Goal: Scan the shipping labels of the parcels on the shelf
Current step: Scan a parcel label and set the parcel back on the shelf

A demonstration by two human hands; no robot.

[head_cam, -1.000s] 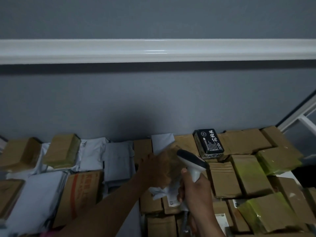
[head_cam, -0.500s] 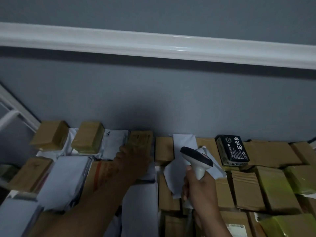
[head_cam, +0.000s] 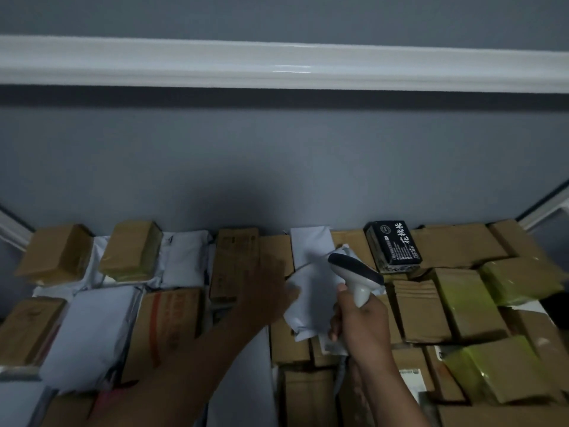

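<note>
Left hand (head_cam: 264,291) now beside white mailer (head_cam: 311,300).

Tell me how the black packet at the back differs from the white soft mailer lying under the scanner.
The black packet is dark with white printed characters; the white mailer is plain on the side shown. The packet keeps a firm block shape; the mailer is crumpled and limp. The packet stands clear of both hands; the left hand is at the mailer's edge, and the scanner held in the right hand overlaps it. Both rest on the brown boxes.
</note>
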